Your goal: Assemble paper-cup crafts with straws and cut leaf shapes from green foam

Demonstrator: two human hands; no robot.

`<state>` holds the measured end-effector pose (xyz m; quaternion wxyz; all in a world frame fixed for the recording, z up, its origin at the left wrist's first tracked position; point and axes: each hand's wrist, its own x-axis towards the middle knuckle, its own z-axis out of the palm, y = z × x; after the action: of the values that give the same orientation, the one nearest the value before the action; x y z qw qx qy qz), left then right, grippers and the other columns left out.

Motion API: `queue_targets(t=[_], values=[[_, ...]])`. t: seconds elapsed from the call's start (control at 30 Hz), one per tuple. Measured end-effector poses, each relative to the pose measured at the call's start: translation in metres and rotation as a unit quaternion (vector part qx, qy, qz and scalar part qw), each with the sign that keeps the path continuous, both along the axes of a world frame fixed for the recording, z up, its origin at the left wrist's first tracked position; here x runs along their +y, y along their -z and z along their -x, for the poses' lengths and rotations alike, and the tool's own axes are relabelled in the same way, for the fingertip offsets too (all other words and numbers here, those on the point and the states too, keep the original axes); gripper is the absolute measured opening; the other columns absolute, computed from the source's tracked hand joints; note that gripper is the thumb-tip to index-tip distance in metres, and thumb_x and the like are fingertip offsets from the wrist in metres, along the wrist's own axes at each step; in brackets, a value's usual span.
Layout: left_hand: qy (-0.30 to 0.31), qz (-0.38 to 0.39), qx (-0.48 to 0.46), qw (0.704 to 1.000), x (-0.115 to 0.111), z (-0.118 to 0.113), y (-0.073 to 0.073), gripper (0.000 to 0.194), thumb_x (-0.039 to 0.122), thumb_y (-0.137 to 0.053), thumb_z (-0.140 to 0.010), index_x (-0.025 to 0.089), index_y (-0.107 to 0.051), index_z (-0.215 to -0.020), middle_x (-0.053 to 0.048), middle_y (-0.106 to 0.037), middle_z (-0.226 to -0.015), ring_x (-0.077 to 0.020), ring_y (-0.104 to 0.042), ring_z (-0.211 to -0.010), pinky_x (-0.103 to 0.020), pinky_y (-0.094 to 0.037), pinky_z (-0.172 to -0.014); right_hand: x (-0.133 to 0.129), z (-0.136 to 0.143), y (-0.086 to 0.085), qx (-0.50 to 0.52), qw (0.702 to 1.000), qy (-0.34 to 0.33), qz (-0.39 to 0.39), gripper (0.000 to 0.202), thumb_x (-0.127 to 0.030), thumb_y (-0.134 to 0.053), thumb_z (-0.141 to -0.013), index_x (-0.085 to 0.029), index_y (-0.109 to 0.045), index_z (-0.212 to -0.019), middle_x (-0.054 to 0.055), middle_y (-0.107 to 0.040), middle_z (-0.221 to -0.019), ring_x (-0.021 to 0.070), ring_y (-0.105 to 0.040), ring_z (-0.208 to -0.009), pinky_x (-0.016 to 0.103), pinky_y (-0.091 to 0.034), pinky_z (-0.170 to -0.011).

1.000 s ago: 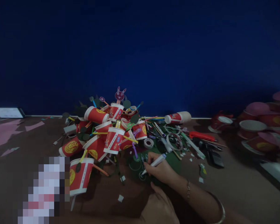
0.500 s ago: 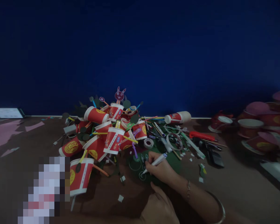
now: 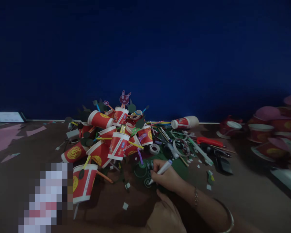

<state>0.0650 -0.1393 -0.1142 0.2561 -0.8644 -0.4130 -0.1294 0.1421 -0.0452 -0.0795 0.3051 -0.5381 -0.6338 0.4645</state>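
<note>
My right hand is closed round a white marker, its tip touching dark green paper on the table. White outlines show on the paper: a large circle, two ear-like shapes and a small circle with a heart-like mark beside the tip. My left hand rests at the paper's near edge, below the right one. One finger of it stretches forward; the others are bent or hidden, and nothing shows in its grasp.
Red paper cups with straws and cut-outs are heaped left of the paper. A tape roll, a red cutter and scraps lie beyond my hands. More cups stand at the right, and pink paper lies far left.
The marker and my right hand have shifted very slightly down and left. The mark inside the small circle looks fuller, like a heart. My left hand has not visibly moved.
</note>
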Motion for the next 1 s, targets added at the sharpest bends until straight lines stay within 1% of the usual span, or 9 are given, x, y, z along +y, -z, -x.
queue_targets(t=[0.07,0.17,0.2,0.3,0.4,0.5,0.6,0.73,1.0], values=[[-0.025,-0.007,-0.029,0.999,0.0,-0.003,-0.002,0.031,0.015,-0.047,-0.064,0.0,-0.069,-0.079,-0.023,-0.064,-0.066,-0.0189,-0.054,-0.042,-0.026,-0.037,-0.037,0.0,0.0,0.0,0.0,1.0,0.0,-0.003,0.018,-0.021,-0.052,-0.063,-0.021,-0.036,-0.054,-0.009,-0.041,-0.041,0.0066,-0.042,-0.036,0.016,-0.027,-0.035],[-0.083,-0.011,-0.069,0.994,0.0,-0.006,-0.006,0.031,0.017,-0.048,-0.062,-0.002,-0.069,-0.076,-0.017,-0.058,-0.049,-0.0171,-0.05,-0.038,-0.024,-0.037,-0.035,0.001,-0.001,0.001,0.004,1.0,0.0,0.0,0.018,-0.021,-0.052,-0.064,-0.021,-0.036,-0.054,-0.009,-0.041,-0.042,0.0068,-0.042,-0.036,0.016,-0.027,-0.035],[-0.084,-0.013,-0.073,0.994,0.0,-0.005,-0.007,0.031,0.016,-0.048,-0.063,-0.002,-0.069,-0.076,-0.016,-0.057,-0.048,-0.0161,-0.049,-0.037,-0.024,-0.036,-0.035,0.001,-0.001,0.002,0.006,1.0,0.0,0.002,0.018,-0.021,-0.052,-0.064,-0.021,-0.036,-0.054,-0.009,-0.041,-0.042,0.0069,-0.042,-0.036,0.016,-0.027,-0.035],[-0.029,-0.016,-0.049,0.998,0.0,-0.001,-0.007,0.03,0.015,-0.048,-0.066,-0.001,-0.068,-0.08,-0.017,-0.061,-0.055,-0.0154,-0.05,-0.04,-0.024,-0.037,-0.037,0.001,0.0,0.002,0.01,1.0,-0.001,0.0,0.019,-0.021,-0.052,-0.065,-0.021,-0.036,-0.055,-0.009,-0.041,-0.041,0.0072,-0.043,-0.036,0.016,-0.027,-0.036],[-0.001,0.002,-0.018,1.0,0.0,0.004,-0.003,0.032,0.015,-0.047,-0.07,-0.001,-0.066,-0.09,-0.016,-0.061,-0.06,-0.0152,-0.051,-0.043,-0.023,-0.037,-0.038,0.001,0.0,0.003,0.015,1.0,0.006,-0.009,0.02,-0.022,-0.053,-0.066,-0.021,-0.036,-0.055,-0.009,-0.041,-0.041,0.0067,-0.042,-0.036,0.016,-0.027,-0.036],[-0.008,0.023,-0.025,0.999,-0.002,0.006,0.004,0.033,0.015,-0.047,-0.071,-0.003,-0.064,-0.092,-0.015,-0.059,-0.057,-0.0144,-0.05,-0.042,-0.022,-0.035,-0.037,0.002,0.0,0.003,0.02,1.0,0.016,-0.01,0.021,-0.022,-0.053,-0.066,-0.021,-0.035,-0.054,-0.009,-0.04,-0.04,0.0065,-0.041,-0.035,0.016,-0.026,-0.035],[-0.042,0.043,-0.054,0.997,-0.003,0.004,0.009,0.033,0.016,-0.047,-0.071,-0.004,-0.065,-0.09,-0.013,-0.057,-0.052,-0.014,-0.049,-0.041,-0.021,-0.033,-0.036,0.002,0.001,0.002,0.026,0.999,0.025,-0.01,0.022,-0.023,-0.053,-0.066,-0.021,-0.035,-0.054,-0.009,-0.04,-0.04,0.0065,-0.04,-0.036,0.016,-0.026,-0.036],[-0.08,0.041,-0.084,0.992,-0.004,0.002,0.008,0.03,0.015,-0.049,-0.071,-0.003,-0.066,-0.088,-0.011,-0.056,-0.049,-0.014,-0.049,-0.04,-0.02,-0.032,-0.035,0.001,0.002,0.002,0.029,0.999,0.026,-0.006,0.022,-0.024,-0.053,-0.066,-0.021,-0.035,-0.054,-0.009,-0.039,-0.039,0.0068,-0.04,-0.035,0.016,-0.026,-0.035],[-0.038,0.023,-0.075,0.996,-0.001,0.006,-0.006,0.029,0.015,-0.05,-0.072,-0.003,-0.066,-0.089,-0.011,-0.056,-0.049,-0.0128,-0.048,-0.039,-0.02,-0.032,-0.034,0.002,0.0,0.002,0.019,1.0,0.02,-0.015,0.021,-0.022,-0.053,-0.067,-0.021,-0.036,-0.054,-0.009,-0.041,-0.04,0.0066,-0.041,-0.036,0.016,-0.027,-0.036]])
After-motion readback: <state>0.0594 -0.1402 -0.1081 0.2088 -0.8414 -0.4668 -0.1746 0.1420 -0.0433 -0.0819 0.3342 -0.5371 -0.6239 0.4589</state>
